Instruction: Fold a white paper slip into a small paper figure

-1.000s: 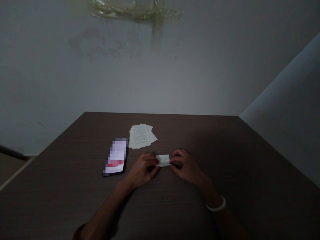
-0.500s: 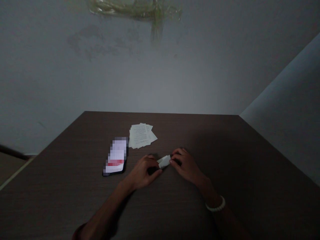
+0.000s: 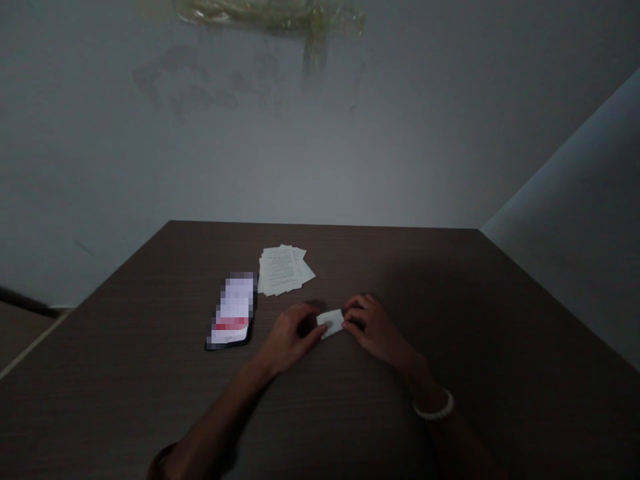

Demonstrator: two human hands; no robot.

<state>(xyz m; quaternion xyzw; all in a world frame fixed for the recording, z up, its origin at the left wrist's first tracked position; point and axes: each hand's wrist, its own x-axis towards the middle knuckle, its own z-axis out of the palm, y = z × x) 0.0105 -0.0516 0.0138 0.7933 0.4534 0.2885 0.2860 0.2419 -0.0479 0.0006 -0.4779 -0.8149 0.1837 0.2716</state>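
Note:
A small folded piece of white paper [image 3: 332, 321] lies between my hands, low over the table or on it. My left hand [image 3: 294, 337] pinches its left end, the thumb on top near the front edge. At the right end, the fingertips of my right hand [image 3: 374, 331] are closed on the paper's edge. A pale beaded bracelet [image 3: 435, 408] circles my right wrist. Beyond my left hand lies a loose stack of printed white paper sheets [image 3: 280, 270]. A phone [image 3: 233, 310] with a lit, blurred-out screen rests left of my left hand.
The dark brown wooden table [image 3: 400, 260] reaches back to a grey wall [image 3: 400, 147]. Strips of yellowish tape [image 3: 280, 19] cling to the wall high up. A slanted pale surface [image 3: 590, 200] stands along the table's right side.
The paper between my hands now lies flatter, as one folded rectangle, where a raised flap showed before. My left thumb has moved onto it. The phone and stack stay put.

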